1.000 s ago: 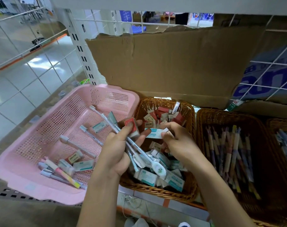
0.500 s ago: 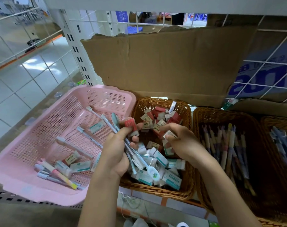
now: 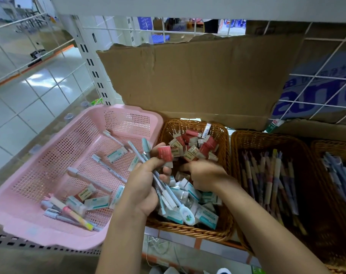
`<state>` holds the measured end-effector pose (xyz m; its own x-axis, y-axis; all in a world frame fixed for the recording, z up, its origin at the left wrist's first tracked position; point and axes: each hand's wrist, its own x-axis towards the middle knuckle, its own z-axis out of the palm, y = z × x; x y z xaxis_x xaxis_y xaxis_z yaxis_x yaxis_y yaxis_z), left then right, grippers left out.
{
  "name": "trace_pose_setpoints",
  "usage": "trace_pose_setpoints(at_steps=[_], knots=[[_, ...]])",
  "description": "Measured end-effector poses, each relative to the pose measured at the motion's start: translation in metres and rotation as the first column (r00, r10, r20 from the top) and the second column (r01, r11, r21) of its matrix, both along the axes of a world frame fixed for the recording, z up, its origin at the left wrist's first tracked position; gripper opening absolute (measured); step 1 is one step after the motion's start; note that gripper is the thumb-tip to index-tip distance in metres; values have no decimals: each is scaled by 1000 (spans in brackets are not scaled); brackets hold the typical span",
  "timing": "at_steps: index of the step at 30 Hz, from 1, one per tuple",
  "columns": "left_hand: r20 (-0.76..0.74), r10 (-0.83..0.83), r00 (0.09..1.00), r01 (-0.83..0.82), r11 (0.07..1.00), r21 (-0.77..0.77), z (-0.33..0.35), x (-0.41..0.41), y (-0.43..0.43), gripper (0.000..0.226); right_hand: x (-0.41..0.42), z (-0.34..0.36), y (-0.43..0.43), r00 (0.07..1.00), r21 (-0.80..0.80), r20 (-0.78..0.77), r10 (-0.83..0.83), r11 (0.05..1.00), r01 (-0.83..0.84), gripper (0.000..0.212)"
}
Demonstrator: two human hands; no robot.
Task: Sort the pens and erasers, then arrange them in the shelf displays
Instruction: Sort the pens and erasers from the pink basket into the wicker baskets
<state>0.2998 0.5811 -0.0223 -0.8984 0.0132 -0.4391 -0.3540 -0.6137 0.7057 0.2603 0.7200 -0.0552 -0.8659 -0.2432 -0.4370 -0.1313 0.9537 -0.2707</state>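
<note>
Pens and erasers are only half sorted at this point. A fair few pens (image 3: 89,177) and boxed erasers (image 3: 97,201) lie loose in the pink basket (image 3: 128,123) on the left of the shelf (image 3: 14,240). The rest sit in wicker baskets beside it. The middle basket (image 3: 188,230) has erasers, red ones at the back and teal ones at the front. The next basket (image 3: 266,135) has pens stood in rows, and a further one at the far right edge holds more pens.

The left hand (image 3: 142,186) is doing double duty. It grips a bundle of pens (image 3: 136,152) and also pinches a red eraser (image 3: 165,153) at the fingertips, right over the eraser basket. The right hand (image 3: 203,175) is down among the erasers with the fingers curled under (can't tell if it's actually got hold of one or is just shuffling them).

What could go wrong? That bundle looks like the weak spot. It's fanned out and slanting down, and the lower ends hang right over the teal erasers. If the left hand loosens its grip to pass the red eraser across, a pen or two could slide out into the wrong basket. The red eraser could also end up in the teal end if it's let go where it is now. Handing the eraser off first seems the safer move, with the pens held tight.
</note>
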Motion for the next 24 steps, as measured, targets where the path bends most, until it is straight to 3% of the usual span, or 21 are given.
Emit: trace_pose_setpoints(at_steps=[5, 9, 13, 16, 18, 21, 22, 24], knots=[[8, -11, 1000, 11, 1000, -11, -3, -1, 1, 32, 0, -1, 4, 996, -77, -76, -49, 996, 43, 42], [3, -21, 1000, 22, 997, -71, -5, -4, 4, 18, -4, 12, 15, 962, -320, -149, -229, 931, 173, 37], [14, -5, 1000, 6, 997, -73, -3, -10, 8, 10, -12, 18, 25, 904, -578, -59, -423, 753, 314, 28], [1, -7, 1000, 7, 1000, -29, 0, -15, 13, 15, -14, 20, 27, 823, -755, 83, -561, 504, 420, 53], [-9, 11, 1000, -11, 1000, -7, 1, -17, 15, 23, -12, 22, 27, 821, -765, 14, -571, 523, 377, 63], [-70, 20, 997, -17, 999, 46, 1, -20, 17, 18, -2, 28, 24, 830, -682, -155, -536, 666, 302, 48], [-90, 19, 996, -12, 997, 82, 1, -21, 17, 13, 3, 31, 23, 840, -694, -163, -517, 665, 275, 42], [-100, 56, 993, -37, 982, 187, -1, -22, 16, 8, 16, 38, 23, 897, -786, -26, -442, 563, 255, 34]])
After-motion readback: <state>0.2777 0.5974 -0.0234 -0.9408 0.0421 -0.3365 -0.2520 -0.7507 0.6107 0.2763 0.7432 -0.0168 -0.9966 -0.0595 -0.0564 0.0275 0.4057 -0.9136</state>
